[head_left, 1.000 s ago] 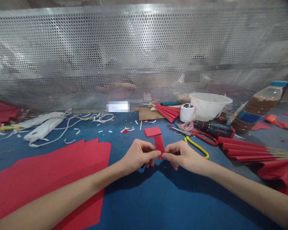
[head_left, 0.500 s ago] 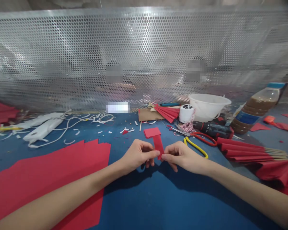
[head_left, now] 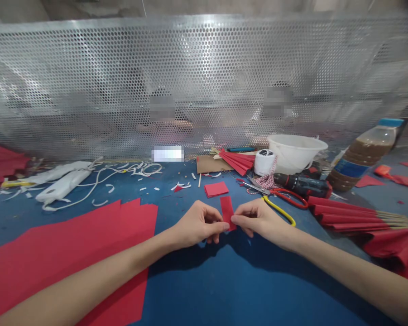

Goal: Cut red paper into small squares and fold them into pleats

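Right now, the left hand (head_left: 197, 224) and right hand (head_left: 260, 218) pinch the lower end of a red paper strip (head_left: 227, 210) between closed fingers (head_left: 239, 220), over the blue counter (head_left: 204, 280), just below a small red paper rectangle (head_left: 216, 189), with yellow-and-red-handled scissors (head_left: 280, 213) nearby to the right.

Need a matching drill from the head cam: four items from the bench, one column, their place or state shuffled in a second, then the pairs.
Items:
1. red paper strip
2. small red paper rectangle
3. plastic bottle
4. cordless drill

Place or state:
A. brown contents, blue cap
B. lying in front of a white plastic bowl
C. pinched between left hand and right hand
D. flat on the blue bench, beyond the hands

Pairs: 1-C, 2-D, 3-A, 4-B
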The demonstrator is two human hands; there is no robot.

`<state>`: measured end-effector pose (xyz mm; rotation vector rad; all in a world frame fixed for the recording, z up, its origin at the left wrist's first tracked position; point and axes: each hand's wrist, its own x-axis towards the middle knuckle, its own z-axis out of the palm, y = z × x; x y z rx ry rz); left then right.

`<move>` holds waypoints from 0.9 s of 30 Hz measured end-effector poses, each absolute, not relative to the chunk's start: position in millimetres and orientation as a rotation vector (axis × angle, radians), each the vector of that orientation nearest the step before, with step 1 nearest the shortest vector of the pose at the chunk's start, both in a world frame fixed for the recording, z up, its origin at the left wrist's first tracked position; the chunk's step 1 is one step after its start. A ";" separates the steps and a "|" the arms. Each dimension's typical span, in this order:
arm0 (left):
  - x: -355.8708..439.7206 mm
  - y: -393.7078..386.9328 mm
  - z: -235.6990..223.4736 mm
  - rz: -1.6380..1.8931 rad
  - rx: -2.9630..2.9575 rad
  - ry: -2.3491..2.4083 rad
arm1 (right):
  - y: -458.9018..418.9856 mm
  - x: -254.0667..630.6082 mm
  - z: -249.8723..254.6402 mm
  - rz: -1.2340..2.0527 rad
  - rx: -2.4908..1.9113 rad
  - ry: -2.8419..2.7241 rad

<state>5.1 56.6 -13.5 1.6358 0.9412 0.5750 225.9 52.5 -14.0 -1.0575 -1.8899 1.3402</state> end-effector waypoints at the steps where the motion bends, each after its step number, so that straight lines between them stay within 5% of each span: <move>1: 5.3 55.7 -13.2 0.571 1.645 0.937 | 52.6 226.1 -14.2 1.353 -1.056 -1.878; 27: 12.5 40.5 -7.4 0.490 1.863 1.026 | 52.9 224.4 -15.9 1.418 -1.041 -1.495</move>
